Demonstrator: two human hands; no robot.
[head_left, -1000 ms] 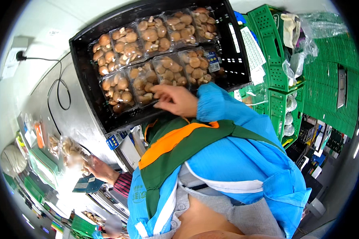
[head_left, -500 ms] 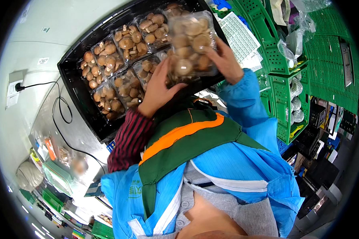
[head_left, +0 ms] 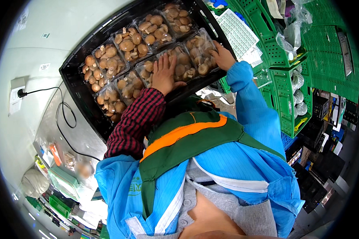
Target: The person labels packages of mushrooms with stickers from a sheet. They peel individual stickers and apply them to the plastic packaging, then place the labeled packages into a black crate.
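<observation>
Now, inside the black crate [head_left: 78, 88], we lay our straight-fingered left hand [head_left: 164, 75] over mushroom packs [head_left: 184, 63]; at the crate's right side, our bent right hand [head_left: 224, 56] touches the end pack [head_left: 199, 48], grip unclear.

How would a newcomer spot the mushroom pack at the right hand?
Find the black crate with two rows of mushroom packs. Follow the nearer row to its right end. That end pack alone has the right hand at its outer edge.
</observation>
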